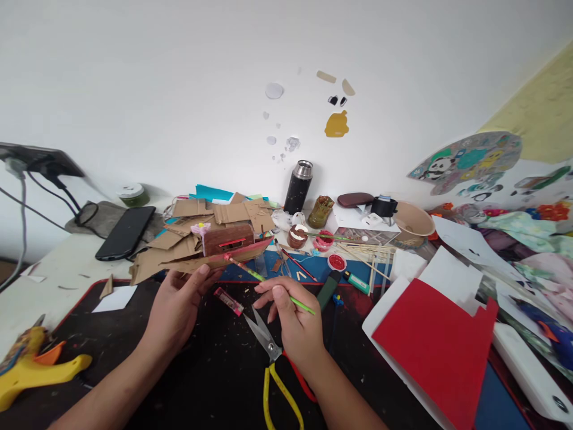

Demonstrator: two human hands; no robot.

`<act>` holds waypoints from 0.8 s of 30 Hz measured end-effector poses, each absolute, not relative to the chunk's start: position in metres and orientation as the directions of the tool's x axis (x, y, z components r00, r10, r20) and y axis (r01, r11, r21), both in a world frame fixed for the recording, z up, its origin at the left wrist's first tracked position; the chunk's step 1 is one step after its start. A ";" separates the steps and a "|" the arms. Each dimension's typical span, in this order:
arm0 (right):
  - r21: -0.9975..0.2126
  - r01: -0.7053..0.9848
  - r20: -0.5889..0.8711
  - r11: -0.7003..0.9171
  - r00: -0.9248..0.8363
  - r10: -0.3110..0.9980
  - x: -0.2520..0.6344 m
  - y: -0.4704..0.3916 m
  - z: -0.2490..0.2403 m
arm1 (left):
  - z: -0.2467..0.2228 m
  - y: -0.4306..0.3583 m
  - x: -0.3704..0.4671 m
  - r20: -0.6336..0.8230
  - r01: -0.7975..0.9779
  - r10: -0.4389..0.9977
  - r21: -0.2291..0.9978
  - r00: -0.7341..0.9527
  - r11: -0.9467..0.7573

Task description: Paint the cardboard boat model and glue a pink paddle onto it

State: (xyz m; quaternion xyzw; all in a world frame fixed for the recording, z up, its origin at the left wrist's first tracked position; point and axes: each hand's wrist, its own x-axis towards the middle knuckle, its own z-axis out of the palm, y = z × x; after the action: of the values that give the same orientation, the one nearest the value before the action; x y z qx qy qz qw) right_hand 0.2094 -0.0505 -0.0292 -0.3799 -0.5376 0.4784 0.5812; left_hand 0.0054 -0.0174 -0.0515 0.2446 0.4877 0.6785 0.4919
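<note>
My left hand (176, 304) grips a cardboard model boat (215, 260) from below, thumb along its near side. The boat has a brown cabin with a red-framed opening, and part of its hull is pink-red. Between the thumb and fingers of my right hand (298, 316) is a thin paintbrush (258, 276) with a green handle. Its tip is at the boat's near side; whether it touches is too small to tell. Open scissors (271, 352) with yellow and red handles lie on the black mat, partly under my right hand. A small pink-labelled packet (228, 302) rests between my hands.
Behind the boat are cardboard scraps (179, 230), a black flask (299, 188) and small paint pots (336, 262). Red card (436, 349) and papers lie right. At left are a yellow glue gun (40, 370), a phone (125, 233) and cables (58, 188).
</note>
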 end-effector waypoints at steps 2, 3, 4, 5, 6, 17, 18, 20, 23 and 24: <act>-0.955 -0.149 0.265 0.257 -0.038 0.963 0.209 -0.050 -0.029 | -0.050 -0.018 0.006 -0.153 -0.425 0.906 0.905 -0.395 -0.032; -0.954 -0.151 0.268 0.259 -0.041 0.963 0.209 -0.051 -0.029 | -0.050 -0.018 0.007 -0.157 -0.421 0.907 0.907 -0.391 -0.025; -0.953 -0.151 0.271 0.262 -0.047 0.961 0.209 -0.051 -0.029 | -0.049 -0.018 0.007 -0.160 -0.416 0.908 0.909 -0.387 -0.017; -0.952 -0.151 0.277 0.267 -0.054 0.959 0.208 -0.051 -0.029 | -0.049 -0.018 0.007 -0.163 -0.410 0.909 0.912 -0.384 -0.010; -0.950 -0.150 0.285 0.274 -0.063 0.956 0.208 -0.051 -0.029 | -0.049 -0.019 0.008 -0.164 -0.404 0.910 0.915 -0.380 -0.003; -0.949 -0.083 0.312 0.304 -0.130 0.941 0.207 -0.055 -0.031 | -0.053 -0.020 0.009 -0.194 -0.394 0.908 0.918 -0.372 0.035; -0.949 -0.083 0.314 0.306 -0.134 0.940 0.207 -0.055 -0.031 | -0.053 -0.020 0.010 -0.200 -0.396 0.906 0.917 -0.373 0.040; -0.949 -0.080 0.314 0.305 -0.139 0.939 0.207 -0.055 -0.030 | -0.052 -0.020 0.010 -0.205 -0.397 0.905 0.917 -0.372 0.044; -0.950 -0.099 0.306 0.295 -0.121 0.944 0.206 -0.054 -0.029 | -0.052 -0.020 0.011 -0.189 -0.386 0.908 0.922 -0.375 0.032; -0.949 -0.114 0.305 0.293 -0.110 0.946 0.206 -0.054 -0.028 | -0.052 -0.020 0.010 -0.185 -0.384 0.907 0.923 -0.378 0.028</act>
State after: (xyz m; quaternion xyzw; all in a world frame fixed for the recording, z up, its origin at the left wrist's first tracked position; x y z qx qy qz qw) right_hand 0.2064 -0.0540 -0.0283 -0.3612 -0.5762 0.4724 0.5607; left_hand 0.0103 -0.0195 -0.0517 0.2530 0.5167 0.6497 0.4969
